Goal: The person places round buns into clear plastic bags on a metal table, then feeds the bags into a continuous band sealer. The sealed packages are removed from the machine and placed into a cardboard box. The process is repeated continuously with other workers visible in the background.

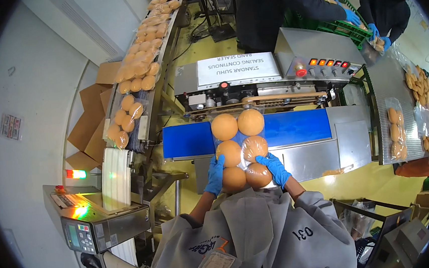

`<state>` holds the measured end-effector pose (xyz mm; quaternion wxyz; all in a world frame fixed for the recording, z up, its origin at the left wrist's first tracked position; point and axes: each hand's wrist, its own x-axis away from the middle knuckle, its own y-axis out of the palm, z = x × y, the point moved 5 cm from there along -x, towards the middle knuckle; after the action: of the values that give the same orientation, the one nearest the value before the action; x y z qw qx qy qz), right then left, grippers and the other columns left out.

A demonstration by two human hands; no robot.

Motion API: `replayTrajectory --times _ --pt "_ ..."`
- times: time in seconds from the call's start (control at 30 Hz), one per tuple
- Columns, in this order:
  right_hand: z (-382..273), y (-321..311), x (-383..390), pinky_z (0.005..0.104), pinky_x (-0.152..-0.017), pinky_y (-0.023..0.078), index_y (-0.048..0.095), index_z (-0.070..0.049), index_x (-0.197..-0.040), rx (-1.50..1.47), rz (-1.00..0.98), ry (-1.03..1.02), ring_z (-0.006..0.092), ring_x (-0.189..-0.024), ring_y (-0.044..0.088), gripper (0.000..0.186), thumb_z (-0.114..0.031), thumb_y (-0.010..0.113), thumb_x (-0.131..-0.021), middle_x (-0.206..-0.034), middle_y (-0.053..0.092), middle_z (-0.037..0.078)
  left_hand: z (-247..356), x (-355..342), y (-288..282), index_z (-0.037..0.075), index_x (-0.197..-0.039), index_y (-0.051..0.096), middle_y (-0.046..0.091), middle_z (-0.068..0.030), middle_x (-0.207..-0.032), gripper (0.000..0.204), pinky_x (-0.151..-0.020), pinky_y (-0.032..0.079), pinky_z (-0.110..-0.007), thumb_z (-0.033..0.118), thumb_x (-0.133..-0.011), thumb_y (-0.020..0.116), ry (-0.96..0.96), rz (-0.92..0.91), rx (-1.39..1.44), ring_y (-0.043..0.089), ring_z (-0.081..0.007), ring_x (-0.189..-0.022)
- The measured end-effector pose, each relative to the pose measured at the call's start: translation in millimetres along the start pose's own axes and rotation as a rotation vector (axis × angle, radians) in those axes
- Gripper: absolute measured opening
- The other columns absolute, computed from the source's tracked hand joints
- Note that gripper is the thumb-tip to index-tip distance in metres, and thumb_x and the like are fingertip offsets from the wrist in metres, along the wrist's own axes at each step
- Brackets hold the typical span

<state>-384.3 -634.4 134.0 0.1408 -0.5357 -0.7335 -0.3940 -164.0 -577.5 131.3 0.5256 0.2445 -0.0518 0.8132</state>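
A clear plastic bag of round brown buns (229, 154), set in two columns, lies in front of me with its far part over the blue conveyor belt (297, 127). My left hand (215, 176), in a blue glove, grips the bag's left side near the closest buns. On the opposite side my right hand (276, 170), also gloved in blue, has its fingers bent over the plastic. The bag's far end reaches the guide strip of a metal band sealer (257, 100). My palms are hidden.
To the left, a conveyor (160, 47) carries many bagged buns. A machine with a keypad (100, 223) stands below it, by cardboard boxes (85, 124). On the right, a metal table (384, 88) holds bagged buns (396, 129). Beyond the sealer, co-workers handle buns at a green crate (339, 26).
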Motion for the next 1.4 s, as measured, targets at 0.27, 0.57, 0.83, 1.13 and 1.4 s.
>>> replayTrajectory --times 0.27,0.57,0.83,1.13,1.4 --pt "12.4 55.0 -0.1 0.0298 -0.08 0.053 0.052 -0.003 -0.12 0.032 -0.034 0.024 0.0171 -0.093 0.063 0.038 -0.013 0.065 -0.086 -0.107 0.063 0.008 -11.3 -6.5 -59.8 0.003 -0.12 0.052 0.059 -0.0072 -0.107 0.037 -0.075 0.051 -0.029 0.03 -0.094 0.053 -0.021 0.009 0.074 0.059 -0.0138 -0.089" --pt "32.6 87.8 -16.2 0.0285 -0.078 0.052 0.053 -0.003 -0.12 0.173 -0.068 0.069 0.0159 -0.092 0.062 0.039 -0.016 0.066 -0.086 -0.109 0.062 0.009 -16.5 6.1 -103.1 0.003 -0.119 0.052 0.059 -0.0085 -0.108 0.039 -0.075 0.053 -0.03 0.032 -0.094 0.054 0.017 0.069 0.211 0.06 -0.0148 -0.09" --pt "59.5 109.1 -12.8 0.0274 -0.075 0.051 0.055 -0.001 -0.113 0.231 -0.236 0.071 0.0147 -0.087 0.061 0.035 -0.019 0.067 -0.085 -0.1 0.064 0.008 -15.7 55.1 -130.2 0.004 -0.119 0.052 0.061 -0.0069 -0.105 0.04 -0.076 0.052 -0.029 0.034 -0.093 0.055 0.038 0.208 0.173 0.06 -0.0139 -0.087" --pt "150.6 132.2 43.8 0.0302 -0.083 0.051 0.051 0.002 -0.121 0.478 -0.463 0.141 0.0174 -0.093 0.06 0.044 -0.018 0.065 -0.085 -0.108 0.062 0.009 -24.3 207.9 -151.3 0.002 -0.125 0.05 0.06 -0.0063 -0.115 0.048 -0.089 0.047 -0.029 0.019 -0.084 0.067 -0.148 0.003 0.19 0.058 -0.0147 -0.103" --pt "207.8 168.2 121.2 0.0273 -0.086 0.047 0.055 0.001 -0.119 0.42 -0.751 0.288 0.0163 -0.1 0.057 0.037 -0.016 0.061 -0.087 -0.109 0.062 0.008 -117.3 417.1 -293.2 0.002 -0.105 0.063 0.066 -0.01 -0.095 0.029 -0.074 0.054 -0.035 0.02 -0.082 0.066 -0.105 0.81 0.564 0.065 -0.0212 -0.082"
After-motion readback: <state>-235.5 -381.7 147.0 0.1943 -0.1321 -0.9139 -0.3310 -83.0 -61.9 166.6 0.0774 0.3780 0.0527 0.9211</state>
